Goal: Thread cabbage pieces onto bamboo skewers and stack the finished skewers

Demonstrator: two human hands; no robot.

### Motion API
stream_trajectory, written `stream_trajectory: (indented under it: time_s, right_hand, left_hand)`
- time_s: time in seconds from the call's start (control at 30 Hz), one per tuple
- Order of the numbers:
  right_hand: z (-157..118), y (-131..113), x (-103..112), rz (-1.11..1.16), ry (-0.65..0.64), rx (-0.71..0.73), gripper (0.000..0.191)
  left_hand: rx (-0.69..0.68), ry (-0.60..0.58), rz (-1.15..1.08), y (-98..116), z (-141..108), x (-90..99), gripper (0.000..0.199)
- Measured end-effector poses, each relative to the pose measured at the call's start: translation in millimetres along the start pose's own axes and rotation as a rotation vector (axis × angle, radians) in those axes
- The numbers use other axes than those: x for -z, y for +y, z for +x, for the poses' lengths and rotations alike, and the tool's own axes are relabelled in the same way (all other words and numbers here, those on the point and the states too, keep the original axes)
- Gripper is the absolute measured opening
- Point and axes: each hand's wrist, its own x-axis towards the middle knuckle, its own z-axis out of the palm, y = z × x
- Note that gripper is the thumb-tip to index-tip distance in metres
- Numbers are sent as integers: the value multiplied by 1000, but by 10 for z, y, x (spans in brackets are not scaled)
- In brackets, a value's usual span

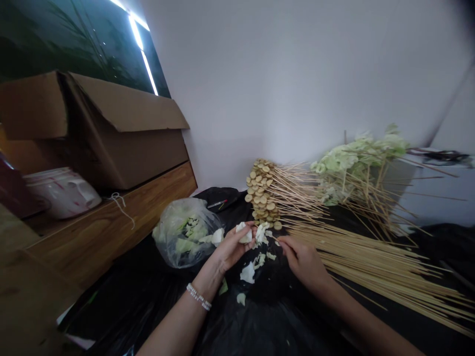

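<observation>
A skewer (272, 237) is pinched in the right grip (301, 258), its long axis slanted toward ten o'clock, where a pale leaf piece (245, 235) is held by the left grip (232, 247).

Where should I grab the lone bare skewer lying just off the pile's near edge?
Probably by its rightmost end, pinched from the near side by the right hand: there the lone skewer lies over black plastic, apart from the pile. Its other end runs close to the right forearm in view.
</observation>
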Motion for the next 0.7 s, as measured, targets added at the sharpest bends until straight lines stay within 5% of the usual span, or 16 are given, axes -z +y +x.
stream_trajectory:
  time_s: [0.3,0.5,0.7]
  right_hand:
    - [35,69,15,58,16,-116,27]
    - [61,23,45,80,106,-159,24]
    - [20,-17,18,124,141,-153,18]
  left_hand:
    - [63,-44,-249,78,39,66,50]
    - [54,-95,-97,8,-27,-31,33]
    - [34,-161,184,-66,-114,-115,39]
